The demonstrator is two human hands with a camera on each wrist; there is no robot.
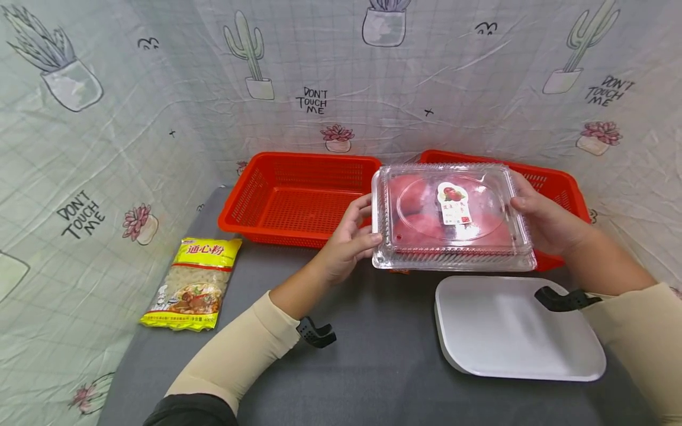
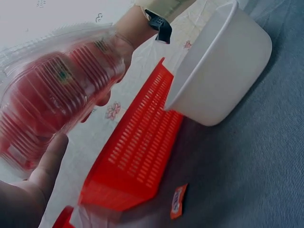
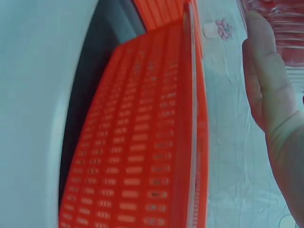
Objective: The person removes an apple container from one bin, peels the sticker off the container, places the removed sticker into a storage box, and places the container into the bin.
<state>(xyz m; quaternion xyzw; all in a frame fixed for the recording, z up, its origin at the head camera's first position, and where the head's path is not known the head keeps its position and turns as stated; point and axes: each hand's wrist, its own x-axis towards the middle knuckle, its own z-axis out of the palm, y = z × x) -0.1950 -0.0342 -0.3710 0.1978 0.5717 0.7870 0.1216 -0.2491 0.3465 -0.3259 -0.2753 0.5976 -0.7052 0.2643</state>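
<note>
The clear box (image 1: 421,228) of red fruit is up in the air between the two hands, its long axis running from the left hand (image 1: 346,242) to the right hand (image 1: 546,216), so it lies rightward of the left fingers and leftward of the right ones. Neither hand is nearer: each grips one short end, thumb to the near side or lid, the other fingers behind or under and partly hidden, so how far they curl there I cannot tell. The labelled lid tilts toward the wearer. In the head view the box covers much of the right basket (image 1: 567,186), whose far rim and right end show past it; the left wrist view has the box raised and apart from that basket. The left basket (image 1: 303,207) has its right end just behind the left fingers, and its hollow faces up beyond them. Nearer the wearer, the white basin (image 1: 519,331) sits below the box and to its right, its far rim close under the box's near edge in the head view. A small orange packet (image 2: 179,201) lies on the grey cloth (image 1: 373,361) by the right basket. Room for moving sideways runs over the cloth between the basin and the pasta bag (image 1: 194,284), though the left sleeve (image 1: 240,349) crosses it.
</note>
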